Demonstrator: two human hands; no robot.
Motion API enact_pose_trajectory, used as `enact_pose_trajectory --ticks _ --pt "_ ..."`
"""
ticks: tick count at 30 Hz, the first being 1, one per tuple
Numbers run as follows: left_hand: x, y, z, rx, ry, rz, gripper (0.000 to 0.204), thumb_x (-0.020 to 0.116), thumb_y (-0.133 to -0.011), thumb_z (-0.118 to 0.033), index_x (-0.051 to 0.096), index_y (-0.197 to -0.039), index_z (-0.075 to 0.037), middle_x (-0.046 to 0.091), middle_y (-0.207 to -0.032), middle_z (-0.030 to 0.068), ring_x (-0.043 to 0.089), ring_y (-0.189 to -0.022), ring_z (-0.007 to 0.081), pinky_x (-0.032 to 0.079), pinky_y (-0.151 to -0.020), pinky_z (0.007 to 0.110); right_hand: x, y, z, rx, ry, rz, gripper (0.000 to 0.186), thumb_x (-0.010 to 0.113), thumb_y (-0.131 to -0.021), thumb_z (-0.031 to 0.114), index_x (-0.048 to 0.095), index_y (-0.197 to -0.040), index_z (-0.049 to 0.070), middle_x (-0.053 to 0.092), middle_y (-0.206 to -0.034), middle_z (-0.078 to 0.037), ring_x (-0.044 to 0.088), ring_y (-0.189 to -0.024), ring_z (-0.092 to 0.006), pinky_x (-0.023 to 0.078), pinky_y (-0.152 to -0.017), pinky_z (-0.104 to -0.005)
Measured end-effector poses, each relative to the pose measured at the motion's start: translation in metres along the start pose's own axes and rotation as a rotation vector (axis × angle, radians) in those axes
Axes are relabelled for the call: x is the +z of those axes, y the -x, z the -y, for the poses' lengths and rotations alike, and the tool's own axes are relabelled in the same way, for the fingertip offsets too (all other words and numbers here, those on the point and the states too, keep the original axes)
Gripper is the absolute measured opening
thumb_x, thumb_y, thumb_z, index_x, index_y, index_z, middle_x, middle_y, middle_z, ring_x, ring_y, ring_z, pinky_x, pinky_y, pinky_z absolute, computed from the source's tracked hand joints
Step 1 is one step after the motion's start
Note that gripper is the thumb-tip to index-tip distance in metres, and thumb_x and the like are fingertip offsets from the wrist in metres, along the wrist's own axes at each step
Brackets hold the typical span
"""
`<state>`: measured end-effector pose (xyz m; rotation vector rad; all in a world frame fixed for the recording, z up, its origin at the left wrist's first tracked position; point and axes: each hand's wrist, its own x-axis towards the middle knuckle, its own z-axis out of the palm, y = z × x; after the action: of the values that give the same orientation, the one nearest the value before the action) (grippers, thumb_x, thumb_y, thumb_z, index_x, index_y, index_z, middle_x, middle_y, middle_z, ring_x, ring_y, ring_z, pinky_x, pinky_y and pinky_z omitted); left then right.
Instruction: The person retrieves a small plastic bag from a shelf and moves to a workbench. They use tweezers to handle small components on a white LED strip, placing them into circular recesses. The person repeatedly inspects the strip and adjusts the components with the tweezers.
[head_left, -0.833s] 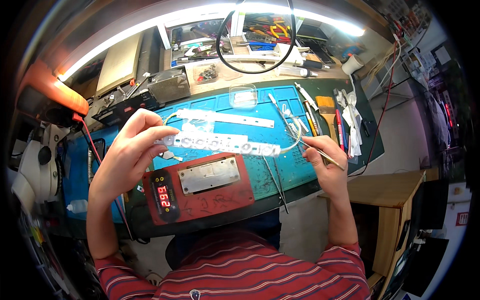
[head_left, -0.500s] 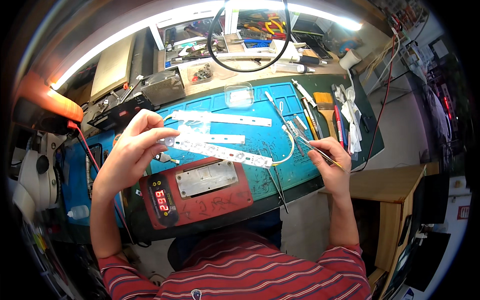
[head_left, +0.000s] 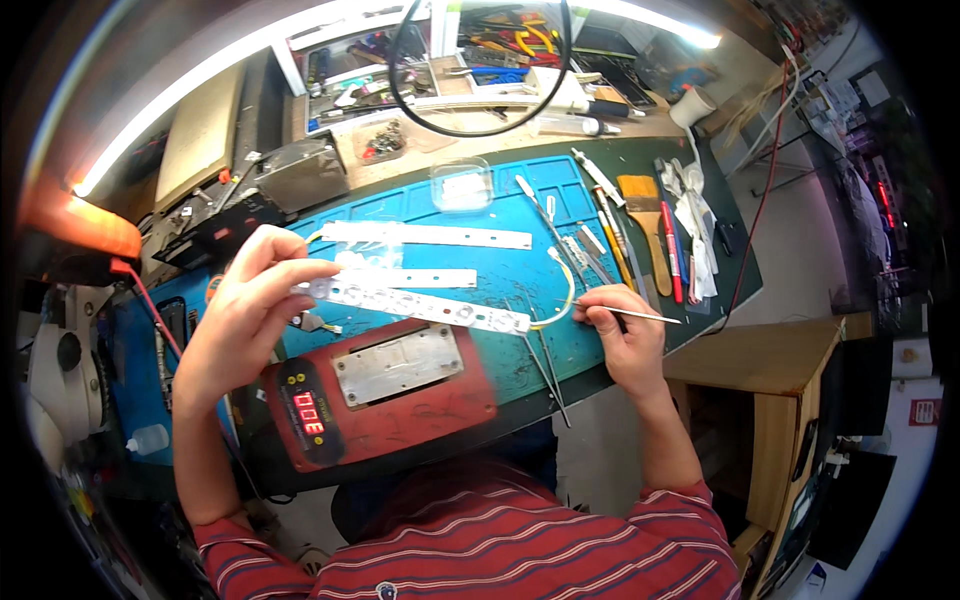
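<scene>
One long white lens-studded strip

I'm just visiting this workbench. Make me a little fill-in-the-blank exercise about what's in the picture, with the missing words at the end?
1. Of the left hand and right hand, the one holding the slim tool, not the lensed LED strip, is the ____.
2. The hot plate has a casing coloured ____.
3. The flat brush has a handle made of ____.
4. As the person sees it, the red pen lies to the brush's ____.

Missing words: right; red; wood; right.
</scene>
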<state>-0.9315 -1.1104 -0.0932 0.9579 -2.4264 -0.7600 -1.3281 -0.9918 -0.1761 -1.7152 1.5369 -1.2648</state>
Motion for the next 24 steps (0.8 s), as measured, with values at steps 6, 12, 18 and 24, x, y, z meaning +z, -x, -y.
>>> enact_pose_trajectory --ticks 6,12,18,24 --pt "-0.0011 -0.0002 0.0032 0.002 0.002 -0.062 0.033 0.064 -0.082 0.009 0.066 -0.114 -0.001 0.052 -0.11 0.0104 0.055 -0.105 0.0263 0.046 -0.092 0.034 -0.001 -0.0007 -0.0043 -0.077 0.044 0.041 0.015 0.067 -0.102 0.014 0.07 -0.102 -0.001 0.071 -0.092 -0.01 0.069 -0.078 -0.0203 0.054 -0.071 -0.0311" --pt "-0.0034 0.0008 0.0049 -0.038 0.021 -0.07 0.028 0.063 -0.086 0.007 0.066 -0.112 -0.001 0.052 -0.111 0.01 0.055 -0.104 0.024 0.047 -0.09 0.033 0.0015 -0.0002 -0.0029 -0.076 0.035 -0.002 0.014 0.066 -0.103 0.012 0.068 -0.098 -0.001 0.07 -0.091 -0.011 0.068 -0.074 -0.0203 0.053 -0.066 -0.0306" --pt "-0.0018 0.0004 0.0072 -0.035 0.014 -0.075 0.03 0.063 -0.085 0.008 0.065 -0.113 -0.001 0.052 -0.111 0.0101 0.055 -0.104 0.024 0.047 -0.091 0.033 -0.0017 -0.0002 -0.0035 -0.132 0.071 0.024 0.012 0.067 -0.101 0.011 0.068 -0.098 -0.001 0.07 -0.09 -0.012 0.068 -0.075 -0.0217 0.053 -0.066 -0.0309" --pt "0.0001 0.0001 0.0073 -0.071 0.053 -0.097 0.029 0.066 -0.084 0.007 0.068 -0.112 -0.002 0.053 -0.11 0.0104 0.055 -0.105 0.0258 0.046 -0.091 0.035 -0.0024 0.0008 -0.001 -0.158 0.078 0.058 0.017 0.065 -0.103 0.013 0.068 -0.096 -0.002 0.07 -0.089 -0.012 0.067 -0.077 -0.0203 0.054 -0.07 -0.0308"
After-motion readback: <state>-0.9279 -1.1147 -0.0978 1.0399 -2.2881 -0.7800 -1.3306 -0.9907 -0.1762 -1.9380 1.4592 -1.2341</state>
